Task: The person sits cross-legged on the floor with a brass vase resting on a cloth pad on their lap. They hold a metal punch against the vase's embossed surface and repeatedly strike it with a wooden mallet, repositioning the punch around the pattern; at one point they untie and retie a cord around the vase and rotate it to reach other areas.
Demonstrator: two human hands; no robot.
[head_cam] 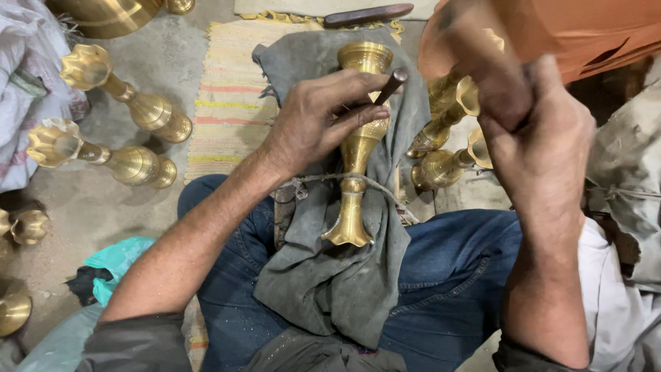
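Observation:
A tall brass vase (357, 148) lies on a grey cloth (323, 275) across my lap, tied down by a cord (375, 184) around its narrow waist. My left hand (317, 117) rests on the vase and grips a thin dark metal punch (390, 86) against its body. My right hand (530, 138) is raised above and to the right, blurred, closed around a dark handle (475, 62) that looks like a hammer's.
Two finished brass vases (131, 103) lie on the concrete floor at left, with smaller brass pieces (27, 226) at the left edge. More brass vases (447, 138) lie under my right hand. A striped mat (220, 110) covers the floor ahead. A green bag (117, 262) sits by my left knee.

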